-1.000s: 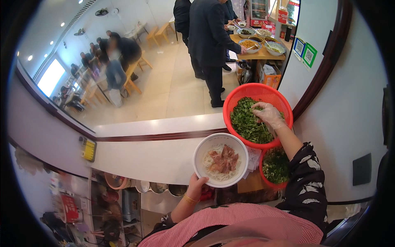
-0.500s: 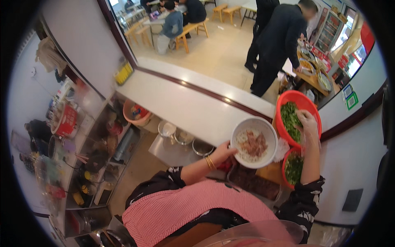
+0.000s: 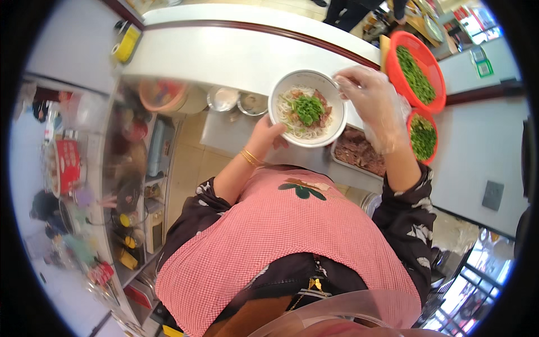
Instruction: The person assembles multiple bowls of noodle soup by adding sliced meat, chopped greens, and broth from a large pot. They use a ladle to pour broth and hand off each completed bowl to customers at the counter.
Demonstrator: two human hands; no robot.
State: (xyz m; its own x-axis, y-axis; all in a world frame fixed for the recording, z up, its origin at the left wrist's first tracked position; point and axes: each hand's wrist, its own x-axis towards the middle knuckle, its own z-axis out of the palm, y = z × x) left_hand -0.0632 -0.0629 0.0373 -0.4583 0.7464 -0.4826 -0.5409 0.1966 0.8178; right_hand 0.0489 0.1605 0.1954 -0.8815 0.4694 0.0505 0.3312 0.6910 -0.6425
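Observation:
My left hand (image 3: pixel 268 135) is closed on the lower left rim of a white bowl (image 3: pixel 276 106), its thumb over the edge. In the bowl lie pale noodles (image 3: pixel 289 121), slices of meat (image 3: pixel 325 115) and a heap of chopped green herbs (image 3: pixel 309 109) on top. My right hand (image 3: pixel 368 98), in a clear plastic glove, is at the bowl's upper right rim with its fingers bent together. Whether the fingertips touch the rim or hold anything cannot be made out. Beyond it stands a red basket (image 3: pixel 394 67) of chopped greens (image 3: pixel 415 76).
A smaller red basket (image 3: pixel 435 126) of chopped greens and a metal tray of dark meat (image 3: pixel 359 151) lie at the right. A white counter (image 3: pixel 213 56) runs behind the bowl. Metal bowls (image 3: pixel 223 100) stand to the left, near a shelf unit (image 3: pixel 126 224). A person's legs (image 3: pixel 348 14) show beyond the counter.
My right hand has left the large red basket and come to the bowl's rim. Green herbs now lie on the meat and noodles. The view has tilted down, and the bowl sits further left in it.

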